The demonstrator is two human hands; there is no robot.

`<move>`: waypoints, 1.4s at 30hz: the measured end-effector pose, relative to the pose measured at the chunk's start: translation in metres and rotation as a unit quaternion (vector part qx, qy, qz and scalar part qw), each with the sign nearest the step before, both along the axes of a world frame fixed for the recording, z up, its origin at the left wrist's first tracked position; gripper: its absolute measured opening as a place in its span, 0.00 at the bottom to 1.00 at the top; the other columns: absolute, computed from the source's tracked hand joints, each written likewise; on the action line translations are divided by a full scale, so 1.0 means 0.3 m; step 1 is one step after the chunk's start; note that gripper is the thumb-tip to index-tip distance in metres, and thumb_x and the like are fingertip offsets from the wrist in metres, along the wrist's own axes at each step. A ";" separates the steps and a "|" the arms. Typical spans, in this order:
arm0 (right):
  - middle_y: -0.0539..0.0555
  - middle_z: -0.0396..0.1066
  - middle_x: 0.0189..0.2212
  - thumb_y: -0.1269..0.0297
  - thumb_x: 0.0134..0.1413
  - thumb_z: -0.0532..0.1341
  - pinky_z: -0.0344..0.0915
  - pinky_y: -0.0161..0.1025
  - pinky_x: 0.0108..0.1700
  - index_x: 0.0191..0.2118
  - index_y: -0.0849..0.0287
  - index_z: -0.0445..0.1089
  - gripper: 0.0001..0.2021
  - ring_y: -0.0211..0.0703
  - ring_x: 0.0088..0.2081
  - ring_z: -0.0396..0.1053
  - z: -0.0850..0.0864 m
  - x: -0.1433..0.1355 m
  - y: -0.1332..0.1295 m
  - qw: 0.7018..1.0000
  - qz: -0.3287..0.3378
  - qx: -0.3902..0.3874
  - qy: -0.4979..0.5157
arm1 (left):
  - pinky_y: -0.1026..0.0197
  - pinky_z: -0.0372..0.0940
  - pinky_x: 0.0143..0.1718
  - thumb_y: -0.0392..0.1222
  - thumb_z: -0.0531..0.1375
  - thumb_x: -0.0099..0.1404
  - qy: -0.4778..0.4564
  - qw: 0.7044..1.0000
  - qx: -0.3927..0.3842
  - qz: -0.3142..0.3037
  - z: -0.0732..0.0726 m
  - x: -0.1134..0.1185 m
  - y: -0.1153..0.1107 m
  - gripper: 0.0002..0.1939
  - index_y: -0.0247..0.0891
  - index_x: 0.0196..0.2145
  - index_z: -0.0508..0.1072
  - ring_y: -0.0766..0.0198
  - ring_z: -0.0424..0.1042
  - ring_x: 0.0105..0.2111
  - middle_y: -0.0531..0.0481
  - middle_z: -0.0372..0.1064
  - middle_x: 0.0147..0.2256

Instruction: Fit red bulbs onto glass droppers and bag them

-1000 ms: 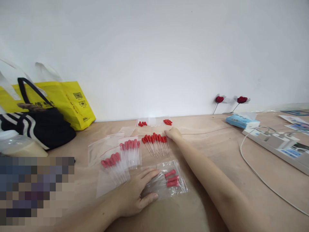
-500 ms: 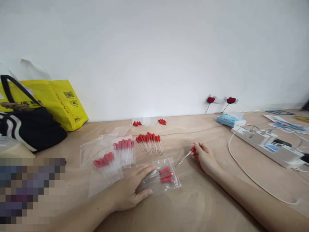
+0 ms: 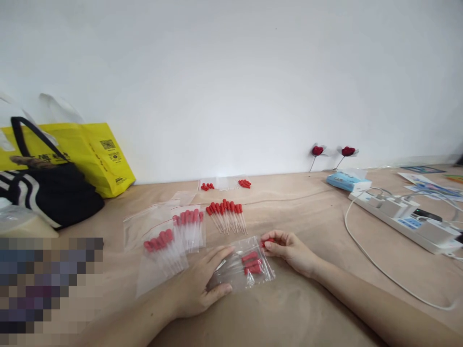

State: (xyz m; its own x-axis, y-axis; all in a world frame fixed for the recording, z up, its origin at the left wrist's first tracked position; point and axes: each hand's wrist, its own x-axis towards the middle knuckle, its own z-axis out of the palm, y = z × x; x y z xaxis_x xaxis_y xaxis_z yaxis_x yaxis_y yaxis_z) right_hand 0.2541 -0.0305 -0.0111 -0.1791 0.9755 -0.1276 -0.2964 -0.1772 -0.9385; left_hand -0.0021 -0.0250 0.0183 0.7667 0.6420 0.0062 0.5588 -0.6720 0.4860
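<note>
My left hand (image 3: 202,279) holds the left end of a clear zip bag (image 3: 231,278), fingers along its far edge and thumb along its near edge. Inside the bag are several glass droppers with red rubber bulbs (image 3: 253,256). At the bag's right end, my right hand (image 3: 287,250) is closed on a dropper by its red bulb (image 3: 267,243); its glass tube reaches toward the bag, and I cannot make out how far in it is. Beyond the bag lies a row of loose droppers (image 3: 226,212). Left of it are filled dropper bags (image 3: 159,258) (image 3: 190,231).
Another group of droppers (image 3: 245,183) lies by the wall. A power strip (image 3: 405,221) with a white cable (image 3: 356,246) and a blue tissue pack (image 3: 347,181) are at right. Yellow (image 3: 99,159) and black (image 3: 68,197) bags stand at left.
My right hand has moved left and nearer with the dropper, bringing it to the bag's right end. My left hand stays on the bag. The view has shifted slightly.
</note>
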 end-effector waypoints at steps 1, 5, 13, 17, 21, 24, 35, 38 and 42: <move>0.50 0.70 0.27 0.61 0.34 0.68 0.65 0.34 0.39 0.33 0.63 0.66 0.18 0.33 0.30 0.69 -0.001 0.003 -0.001 1.000 0.022 0.000 -0.002 | 0.48 0.50 0.54 0.47 0.52 0.61 0.000 1.000 0.001 -0.001 -0.001 0.000 0.000 0.30 0.44 0.58 0.44 0.53 0.50 0.56 0.44 0.46 0.58; 0.48 0.69 0.28 0.61 0.36 0.68 0.66 0.33 0.36 0.38 0.61 0.63 0.21 0.33 0.29 0.69 -0.002 0.013 0.006 0.999 0.046 0.012 -0.007 | 0.48 0.51 0.54 0.46 0.52 0.61 -0.002 1.000 0.004 0.001 0.003 0.002 -0.001 0.30 0.44 0.58 0.45 0.54 0.51 0.55 0.45 0.48 0.57; 0.42 0.62 0.14 0.52 0.35 0.65 0.50 0.26 0.11 0.27 0.60 0.61 0.19 0.27 0.11 0.56 -0.017 -0.051 0.009 0.987 0.006 0.041 -0.156 | 0.48 0.50 0.54 0.46 0.52 0.61 0.011 1.000 0.008 0.009 0.006 0.004 -0.001 0.30 0.42 0.58 0.45 0.54 0.51 0.56 0.44 0.48 0.57; 0.48 0.67 0.19 0.52 0.36 0.64 0.55 0.28 0.14 0.26 0.62 0.66 0.17 0.29 0.15 0.59 -0.022 -0.077 0.006 0.984 -0.043 0.065 -0.160 | 0.48 0.50 0.54 0.46 0.52 0.61 0.003 1.000 -0.002 0.007 -0.001 -0.001 -0.003 0.30 0.44 0.58 0.44 0.54 0.50 0.56 0.45 0.46 0.58; 0.48 0.68 0.22 0.53 0.36 0.63 0.52 0.28 0.13 0.30 0.61 0.68 0.17 0.27 0.13 0.56 -0.024 -0.076 0.000 0.983 -0.068 0.044 -0.167 | 0.48 0.50 0.54 0.46 0.52 0.61 0.007 1.000 -0.007 0.011 0.002 0.001 -0.004 0.30 0.43 0.58 0.45 0.54 0.50 0.56 0.45 0.46 0.58; 0.47 0.67 0.18 0.53 0.40 0.61 0.54 0.27 0.16 0.32 0.61 0.69 0.16 0.27 0.14 0.57 -0.019 -0.051 -0.005 0.983 0.036 0.054 -0.170 | 0.47 0.49 0.55 0.46 0.52 0.61 0.016 1.000 -0.004 0.015 0.010 0.004 -0.005 0.30 0.43 0.58 0.45 0.53 0.49 0.56 0.44 0.47 0.58; 0.50 0.70 0.22 0.65 0.47 0.56 0.59 0.30 0.23 0.30 0.61 0.70 0.07 0.33 0.20 0.64 0.006 0.004 0.354 0.914 -0.092 0.078 -0.387 | 0.46 0.49 0.55 0.47 0.52 0.61 0.020 1.000 -0.014 0.008 0.016 0.000 -0.004 0.30 0.44 0.58 0.46 0.53 0.48 0.57 0.45 0.45 0.59; 0.52 0.72 0.32 0.65 0.46 0.58 0.61 0.35 0.37 0.32 0.58 0.72 0.07 0.40 0.35 0.68 0.004 -0.059 0.442 0.895 -0.112 0.103 -0.420 | 0.46 0.49 0.55 0.48 0.52 0.61 0.009 1.000 -0.011 0.006 0.008 -0.004 -0.003 0.29 0.46 0.58 0.46 0.53 0.49 0.57 0.46 0.46 0.58; 0.51 0.73 0.33 0.64 0.45 0.60 0.58 0.38 0.43 0.32 0.54 0.73 0.07 0.45 0.40 0.67 0.005 -0.106 0.492 0.885 -0.104 0.108 -0.440 | 0.47 0.50 0.54 0.47 0.52 0.61 0.006 1.000 -0.011 0.004 0.004 -0.009 -0.002 0.29 0.46 0.58 0.47 0.53 0.50 0.56 0.46 0.47 0.58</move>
